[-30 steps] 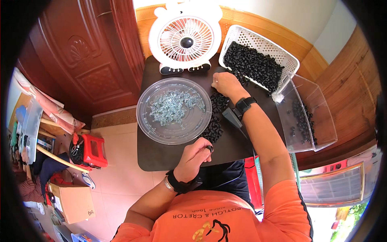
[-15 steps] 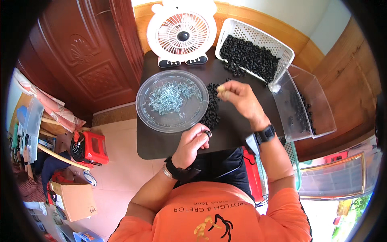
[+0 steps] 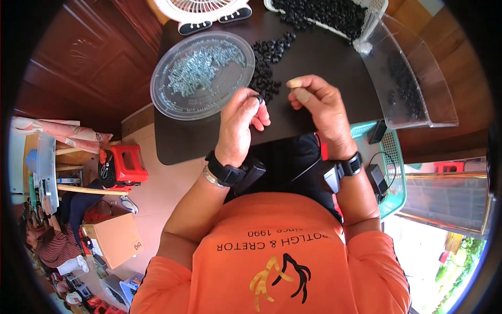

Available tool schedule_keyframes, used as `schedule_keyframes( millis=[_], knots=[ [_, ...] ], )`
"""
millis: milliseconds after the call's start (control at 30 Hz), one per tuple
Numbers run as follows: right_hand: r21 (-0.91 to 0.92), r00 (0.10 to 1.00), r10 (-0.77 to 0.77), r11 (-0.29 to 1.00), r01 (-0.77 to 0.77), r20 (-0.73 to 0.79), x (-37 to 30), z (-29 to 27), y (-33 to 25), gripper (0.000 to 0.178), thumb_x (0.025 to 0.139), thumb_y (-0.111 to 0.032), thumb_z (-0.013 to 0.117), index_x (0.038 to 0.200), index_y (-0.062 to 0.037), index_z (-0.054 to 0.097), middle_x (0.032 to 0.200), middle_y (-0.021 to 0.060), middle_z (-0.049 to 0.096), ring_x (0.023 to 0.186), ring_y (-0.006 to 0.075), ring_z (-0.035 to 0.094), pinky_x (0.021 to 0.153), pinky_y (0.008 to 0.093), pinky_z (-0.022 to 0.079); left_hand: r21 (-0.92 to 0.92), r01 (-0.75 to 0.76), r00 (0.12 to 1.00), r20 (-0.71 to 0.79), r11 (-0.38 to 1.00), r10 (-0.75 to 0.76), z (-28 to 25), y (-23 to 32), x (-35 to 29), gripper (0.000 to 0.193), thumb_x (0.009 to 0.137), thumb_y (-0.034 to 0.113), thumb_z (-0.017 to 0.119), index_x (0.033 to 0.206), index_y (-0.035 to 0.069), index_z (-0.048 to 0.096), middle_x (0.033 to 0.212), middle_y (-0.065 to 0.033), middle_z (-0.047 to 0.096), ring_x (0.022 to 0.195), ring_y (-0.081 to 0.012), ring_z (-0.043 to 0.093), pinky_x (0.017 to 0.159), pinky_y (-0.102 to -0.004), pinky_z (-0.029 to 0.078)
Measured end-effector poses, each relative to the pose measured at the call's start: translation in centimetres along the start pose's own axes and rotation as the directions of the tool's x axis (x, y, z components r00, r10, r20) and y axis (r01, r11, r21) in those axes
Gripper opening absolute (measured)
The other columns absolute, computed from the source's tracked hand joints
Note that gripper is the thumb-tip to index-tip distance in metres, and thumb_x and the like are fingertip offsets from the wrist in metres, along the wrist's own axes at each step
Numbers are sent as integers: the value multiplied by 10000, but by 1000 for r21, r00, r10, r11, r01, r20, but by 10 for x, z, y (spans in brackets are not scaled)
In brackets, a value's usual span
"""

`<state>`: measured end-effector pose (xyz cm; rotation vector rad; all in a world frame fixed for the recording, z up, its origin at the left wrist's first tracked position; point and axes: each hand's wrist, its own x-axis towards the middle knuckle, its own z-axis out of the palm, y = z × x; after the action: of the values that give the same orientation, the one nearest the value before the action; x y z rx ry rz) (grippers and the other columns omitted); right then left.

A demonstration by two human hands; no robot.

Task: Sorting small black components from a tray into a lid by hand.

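Evidently we are at the stage of handling the small black pieces one at a time. We hold one black ring [image 3: 258,98] in our left hand [image 3: 236,125], its thumb and forefinger closed on it and the other fingers loosely curled below. As we judge it, the next move calls for keeping that ring steady while the two sets of fingertips meet with care, since the pieces are so small.

We reach our left forearm up from the lower left, the hand above the near edge of the desk [image 3: 334,68], thumb uppermost. We bring our right hand [image 3: 327,112] in from the lower right, bent at the elbow, its thumb and forefinger drawn close and aimed leftward at the other hand, the remaining fingers tucked under. We cannot tell whether anything tiny sits between those tips. Our hands are near each other but apart.

Just beyond the left hand we have a pile of black rings [image 3: 266,68], beside a round clear tray [image 3: 157,99] with small silvery pieces [image 3: 193,73] heaped in it. At the far side we see a white basket [image 3: 377,6] full of more black rings, and on the right a clear bin [image 3: 376,78] holding dark pieces.
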<state>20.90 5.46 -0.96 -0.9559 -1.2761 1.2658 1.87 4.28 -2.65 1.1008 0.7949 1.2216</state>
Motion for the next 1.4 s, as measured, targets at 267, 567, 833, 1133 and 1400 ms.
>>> schedule_keyframes(
  millis=[267,567,833,1133,1400],
  knots=[
    [-490,829,266,871,12,493,-66,-9,-22,107,824,-87,643,902,-19,670,815,99,640,776,190,637,669,297,495,1,-46,998,34,999,46,-4,0,-5,258,962,253,439,999,12,522,784,-70,571,708,-155,572,621,-253,420],
    [-868,811,311,140,476,495,-52,18,163,177,810,-139,577,842,-27,711,902,147,680,899,303,650,820,410,514,6,-75,997,31,997,75,-1,-1,-5,238,966,228,448,971,4,530,761,-67,570,689,-145,571,605,-237,419],
    [-845,769,355,159,511,532,-55,21,177,169,763,-111,564,791,-30,710,841,160,686,840,292,664,775,404,516,23,-86,994,63,996,85,0,1,-7,243,970,230,440,991,3,523,767,-71,572,693,-143,566,615,-234,420],
    [-447,904,152,893,48,400,-81,-7,13,159,855,-68,594,976,6,665,856,93,641,761,176,620,695,284,489,14,-44,989,139,999,42,1,10,-24,303,973,319,497,1011,21,541,773,-38,577,701,-106,557,620,-222,413],
    [189,991,-118,976,104,62,-54,-3,-27,141,912,-41,606,1046,-13,639,926,27,654,853,93,599,755,233,490,29,-33,923,384,999,19,41,21,-45,351,967,357,490,979,9,529,823,-71,601,723,-128,574,652,-239,431]
  ],
)
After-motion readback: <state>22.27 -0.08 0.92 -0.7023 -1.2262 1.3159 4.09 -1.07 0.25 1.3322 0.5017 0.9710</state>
